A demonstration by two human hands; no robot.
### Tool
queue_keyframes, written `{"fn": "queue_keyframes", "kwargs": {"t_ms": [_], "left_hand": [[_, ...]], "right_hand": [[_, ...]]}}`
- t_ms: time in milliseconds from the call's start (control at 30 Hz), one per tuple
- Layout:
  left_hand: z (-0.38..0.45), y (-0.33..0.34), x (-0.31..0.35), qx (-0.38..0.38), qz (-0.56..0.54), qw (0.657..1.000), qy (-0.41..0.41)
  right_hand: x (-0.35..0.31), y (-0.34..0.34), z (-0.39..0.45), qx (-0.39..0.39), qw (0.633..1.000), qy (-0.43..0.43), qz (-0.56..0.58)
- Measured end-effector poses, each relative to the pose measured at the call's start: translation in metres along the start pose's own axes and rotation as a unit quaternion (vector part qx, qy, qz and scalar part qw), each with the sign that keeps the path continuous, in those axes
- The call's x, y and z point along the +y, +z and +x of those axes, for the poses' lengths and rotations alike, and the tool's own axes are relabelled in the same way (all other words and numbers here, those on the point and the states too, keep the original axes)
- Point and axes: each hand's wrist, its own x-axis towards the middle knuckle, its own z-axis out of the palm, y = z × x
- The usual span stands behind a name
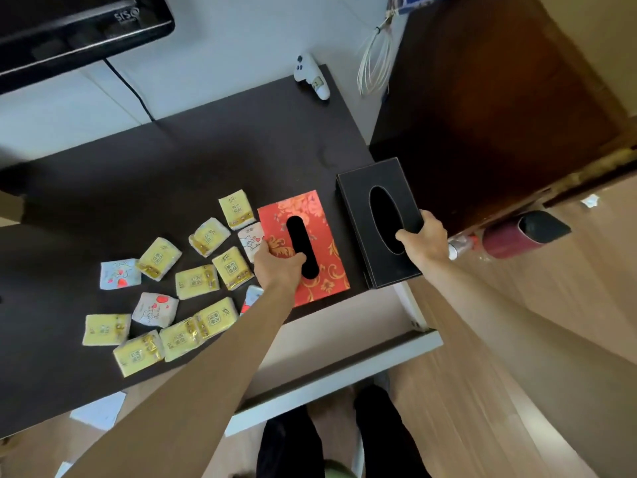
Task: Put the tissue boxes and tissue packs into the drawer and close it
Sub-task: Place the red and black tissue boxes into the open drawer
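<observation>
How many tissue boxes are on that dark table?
2. The red patterned tissue box lies mid-table, gripped by the left hand. The black tissue box sits beside it at the table's right edge, gripped by the right hand.

Matt dark desk top [172, 160], stitched leather-look black tissue box [358, 201], glossy plastic-wrapped tissue packs [196, 281].
</observation>
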Motion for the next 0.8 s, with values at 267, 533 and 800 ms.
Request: {"fn": "queue_keyframes", "kwargs": {"t_ms": [267,533,800], "left_hand": [[-0.049,-0.027,-0.034,-0.004,-0.046,0.995,0.087],[-0.087,-0.036,-0.097,0.020,-0.058,0.992,0.106],[-0.121,-0.007,-0.157,0.071,-0.069,0.987,0.125]], "right_hand": [[0.033,-0.017,-0.075,0.067,0.992,0.038,0.098],[0.078,-0.002,-0.115,0.061,0.997,0.006,0.048],[0.107,0.014,-0.128,0.005,0.993,-0.069,0.092]]}}
